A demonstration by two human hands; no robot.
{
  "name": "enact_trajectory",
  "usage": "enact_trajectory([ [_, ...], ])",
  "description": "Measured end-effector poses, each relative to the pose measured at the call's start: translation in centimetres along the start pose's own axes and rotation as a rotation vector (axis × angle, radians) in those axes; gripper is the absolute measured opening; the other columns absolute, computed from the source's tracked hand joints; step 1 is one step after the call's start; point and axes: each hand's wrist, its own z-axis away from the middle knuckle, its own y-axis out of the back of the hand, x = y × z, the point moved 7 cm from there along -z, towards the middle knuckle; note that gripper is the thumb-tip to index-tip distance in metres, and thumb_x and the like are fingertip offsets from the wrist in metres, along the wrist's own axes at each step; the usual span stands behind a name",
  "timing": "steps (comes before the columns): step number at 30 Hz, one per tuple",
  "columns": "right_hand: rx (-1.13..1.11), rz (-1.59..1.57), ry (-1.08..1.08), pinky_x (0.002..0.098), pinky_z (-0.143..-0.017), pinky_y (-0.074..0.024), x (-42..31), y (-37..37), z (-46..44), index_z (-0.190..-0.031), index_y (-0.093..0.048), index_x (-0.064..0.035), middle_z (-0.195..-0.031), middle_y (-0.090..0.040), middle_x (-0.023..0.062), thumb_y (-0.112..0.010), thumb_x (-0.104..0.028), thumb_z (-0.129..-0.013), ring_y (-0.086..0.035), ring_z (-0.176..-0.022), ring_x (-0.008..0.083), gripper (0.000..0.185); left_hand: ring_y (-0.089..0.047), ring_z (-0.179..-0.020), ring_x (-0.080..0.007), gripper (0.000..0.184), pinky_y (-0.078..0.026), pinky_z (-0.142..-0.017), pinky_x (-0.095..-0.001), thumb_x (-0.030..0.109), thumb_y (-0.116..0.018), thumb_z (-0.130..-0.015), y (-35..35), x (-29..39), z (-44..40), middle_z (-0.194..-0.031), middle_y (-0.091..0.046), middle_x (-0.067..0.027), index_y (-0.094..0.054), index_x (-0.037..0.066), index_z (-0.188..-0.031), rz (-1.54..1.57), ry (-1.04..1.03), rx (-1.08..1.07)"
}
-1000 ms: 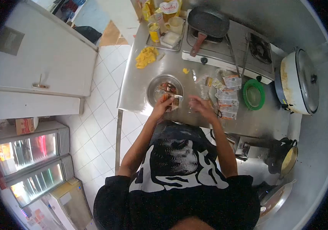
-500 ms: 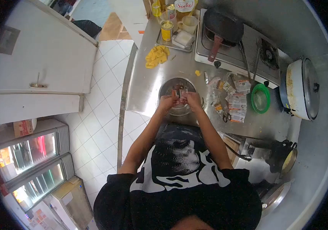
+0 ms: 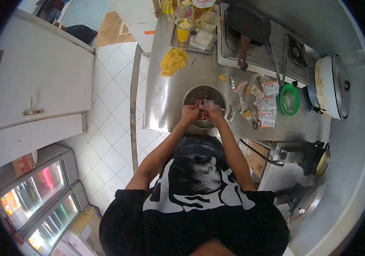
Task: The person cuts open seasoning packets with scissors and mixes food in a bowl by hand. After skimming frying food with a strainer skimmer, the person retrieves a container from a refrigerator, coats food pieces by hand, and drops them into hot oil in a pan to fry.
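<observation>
A round metal pot stands at the counter's front edge, with dark brown stuff in its bottom. Both my hands meet over its near half. My left hand has its fingers closed; a small reddish piece shows at their tips, too small to name. Closed on a clear plastic packet, my right hand is next to the left. Below the fingers, some reddish-brown pieces can be seen, partly hidden by the hands.
Right of the pot lie torn packets and scissors, with a green-rimmed strainer beyond. A gas stove carries a black pan. Further back are a yellow cloth and a tray with cans. A large white pot stands right.
The view has shifted a little, so the counter appears moved. My hands stay together over the pot, and the clear packet shows more plainly between them.
</observation>
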Motion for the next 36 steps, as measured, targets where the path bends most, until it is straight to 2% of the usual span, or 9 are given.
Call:
enact_trajectory([
  [2,0.12,0.05,0.032,0.0256,-0.045,-0.0428,-0.2,0.4,0.0,-0.082,-0.063,-0.0023,-0.068,-0.061,0.0033,-0.064,-0.021,-0.086,-0.055,-0.052,0.0121,0.019,-0.065,-0.057,-0.0185,0.024,-0.055,-0.053,-0.0289,0.013,-0.057,-0.091,0.0,-4.4,-3.6,-0.069,-0.066,-0.0108,-0.065,-0.007,-0.083,0.12,0.008,-0.081],
  [5,0.252,0.049,0.096,0.0257,-0.042,-0.0384,4.4,1.8,-3.5,-0.08,-0.063,-0.0035,-0.067,-0.06,0.0028,-0.064,-0.021,-0.086,-0.053,-0.05,0.0104,0.018,-0.066,-0.058,-0.0188,0.023,-0.055,-0.052,-0.0299,0.011,-0.055,-0.092,-0.3,1.0,-0.2,-0.07,-0.066,-0.0108,-0.065,-0.007,-0.083,-0.349,-0.085,0.019],
  [8,0.158,-0.133,-0.027,0.0268,-0.041,-0.0361,3.2,0.6,-1.9,-0.078,-0.064,-0.0045,-0.066,-0.06,0.0028,-0.064,-0.021,-0.086,-0.052,-0.05,0.0101,0.019,-0.066,-0.058,-0.0172,0.022,-0.054,-0.051,-0.0305,0.01,-0.055,-0.091,-0.3,-1.8,-1.8,-0.07,-0.067,-0.0108,-0.067,-0.006,-0.082,0.115,-0.021,-0.089],
  [14,0.334,0.085,-0.005,0.0269,-0.043,-0.0421,1.8,0.8,-1.0,-0.082,-0.063,-0.0056,-0.067,-0.059,0.0023,-0.064,-0.026,-0.086,-0.054,-0.051,0.0122,0.02,-0.064,-0.056,-0.0161,0.022,-0.054,-0.056,-0.0347,0.013,-0.06,-0.085,-0.2,-0.7,-1.4,-0.067,-0.066,-0.0154,-0.067,-0.006,-0.077,-0.436,-0.26,0.011],
  [17,0.065,-0.25,-0.166,0.0277,-0.044,-0.0417,-1.0,-1.9,2.2,-0.079,-0.064,-0.0054,-0.067,-0.059,0.0023,-0.066,-0.028,-0.085,-0.055,-0.051,0.013,0.023,-0.066,-0.06,-0.0202,0.02,-0.052,-0.06,-0.039,0.013,-0.059,-0.083,1.1,-3.0,-2.8,-0.066,-0.066,-0.0159,-0.067,-0.005,-0.081,-0.357,-0.2,0.076],
  [20,0.05,0.203,-0.056,0.0301,-0.045,-0.0412,3.8,0.3,-2.2,-0.073,-0.064,-0.0048,-0.066,-0.06,0.003,-0.068,-0.032,-0.082,-0.057,-0.052,0.0149,0.029,-0.067,-0.064,-0.0289,0.019,-0.05,-0.063,-0.0425,0.015,-0.058,-0.082,0.4,-1.8,-1.5,-0.067,-0.065,-0.0185,-0.069,-0.001,-0.082,-0.358,-0.192,0.015],
  [26,0.318,0.432,0.078,0.033,-0.047,-0.0419,-1.4,-0.7,-0.4,-0.075,-0.068,-0.0028,-0.068,-0.063,0.0052,-0.071,-0.029,-0.076,-0.058,-0.054,0.0173,0.027,-0.063,-0.066,-0.0402,0.02,-0.05,-0.062,-0.0472,0.02,-0.058,-0.079,-0.2,-1.2,-2.2,-0.069,-0.062,-0.0232,-0.067,0.002,-0.078,-0.734,-0.39,0.12],
  [31,0.178,0.269,0.17,0.0359,-0.058,-0.0461,-0.4,-0.7,-1.3,-0.084,-0.069,-0.0002,-0.073,-0.065,0.0112,-0.067,-0.037,-0.078,-0.061,-0.061,0.0196,0.038,-0.063,-0.066,-0.0394,0.022,-0.05,-0.062,-0.0464,0.022,-0.059,-0.078,-0.2,-1.6,-2.3,-0.069,-0.062,-0.0223,-0.067,0.001,-0.079,-0.657,-0.467,0.185],
  [36,0.35,0.425,0.147,0.0336,-0.059,-0.047,-0.2,0.3,-0.5,-0.086,-0.068,-0.0006,-0.075,-0.066,0.0079,-0.068,-0.037,-0.079,-0.062,-0.067,0.0173,0.037,-0.065,-0.06,-0.0328,0.024,-0.05,-0.056,-0.0427,0.021,-0.058,-0.084,-2.5,1.0,1.3,-0.065,-0.063,-0.0209,-0.067,-0.001,-0.081,-0.819,-0.646,0.233],
])
